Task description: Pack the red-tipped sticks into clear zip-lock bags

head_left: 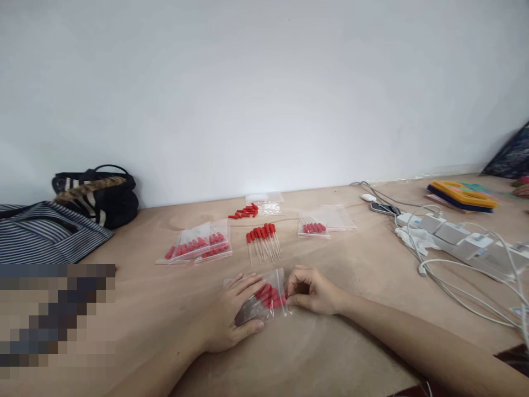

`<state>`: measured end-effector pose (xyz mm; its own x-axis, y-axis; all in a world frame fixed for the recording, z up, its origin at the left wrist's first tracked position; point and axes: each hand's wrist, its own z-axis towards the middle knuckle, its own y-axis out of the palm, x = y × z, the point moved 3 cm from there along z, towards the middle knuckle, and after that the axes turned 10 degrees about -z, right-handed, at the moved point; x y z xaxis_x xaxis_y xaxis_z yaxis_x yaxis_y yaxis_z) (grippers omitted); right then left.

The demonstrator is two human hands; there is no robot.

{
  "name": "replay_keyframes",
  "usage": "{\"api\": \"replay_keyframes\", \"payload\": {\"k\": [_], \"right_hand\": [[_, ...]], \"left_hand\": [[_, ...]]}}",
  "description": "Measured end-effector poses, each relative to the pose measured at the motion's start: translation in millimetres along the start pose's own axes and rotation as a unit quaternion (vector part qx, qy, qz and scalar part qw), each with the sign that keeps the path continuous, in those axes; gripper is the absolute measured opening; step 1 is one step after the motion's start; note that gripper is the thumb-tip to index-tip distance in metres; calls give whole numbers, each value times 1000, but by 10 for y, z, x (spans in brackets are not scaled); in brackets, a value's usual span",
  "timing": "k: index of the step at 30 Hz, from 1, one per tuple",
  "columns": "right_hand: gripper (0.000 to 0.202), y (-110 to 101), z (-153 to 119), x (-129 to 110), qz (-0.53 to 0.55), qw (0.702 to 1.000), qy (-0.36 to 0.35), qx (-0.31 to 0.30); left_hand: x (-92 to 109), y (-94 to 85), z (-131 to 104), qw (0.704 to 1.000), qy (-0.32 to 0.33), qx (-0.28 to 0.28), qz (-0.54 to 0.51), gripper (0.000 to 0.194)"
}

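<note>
A clear zip bag (270, 315) lies on the table in front of me, with several red-bulbed droppers (270, 296) inside. My left hand (231, 314) rests flat across the bag's left part, fingers stretched and thumb apart. At the bag's right edge, by the zip strip, my right hand (311, 289) has finger and thumb closed on the plastic. Just beyond the bag is a loose group of droppers (263, 240) with red bulbs pointing away from me.
Filled zip bags (198, 245) lie to the left; another filled bag (314, 227) sits beside flat bags (341, 218). Loose red bulbs (244, 211) and thin clear tubes (273, 207) are at the back. A power strip (463, 240) with cables lies right; a black bag (111, 198) stands left.
</note>
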<state>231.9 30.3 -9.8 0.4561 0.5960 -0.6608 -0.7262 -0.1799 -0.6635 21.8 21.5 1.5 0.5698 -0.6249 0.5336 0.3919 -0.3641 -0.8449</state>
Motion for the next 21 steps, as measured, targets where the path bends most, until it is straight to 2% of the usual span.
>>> {"api": "replay_keyframes", "payload": {"k": [6,10,12,16,17,18,19,20,21], "right_hand": [[20,141,124,26,82,992,68,-70],[27,190,122,10,81,988,111,-64],[28,176,116,23,79,989,112,-61],[28,66,242,164,133,978,88,-132],[26,10,320,233,123,979,94,-130],[20,-62,418,318,87,985,114,-99],[16,-145,526,415,34,987,154,-38],[13,-228,633,509,-24,978,205,35],[10,-266,745,579,-45,971,227,64]], "left_hand": [[19,-12,-6,1000,0,9,-1,62],[13,-7,-6,1000,6,14,-5,64],[3,-3,-7,1000,-2,13,-5,64],[-13,-7,-15,1000,2,10,-2,64],[-20,-9,-20,1000,5,11,2,64],[-30,-10,-28,1000,10,14,7,64],[-43,-8,-37,1000,15,18,14,64],[-58,-2,-46,999,21,23,19,63],[-73,7,-56,999,27,28,23,63]]}}
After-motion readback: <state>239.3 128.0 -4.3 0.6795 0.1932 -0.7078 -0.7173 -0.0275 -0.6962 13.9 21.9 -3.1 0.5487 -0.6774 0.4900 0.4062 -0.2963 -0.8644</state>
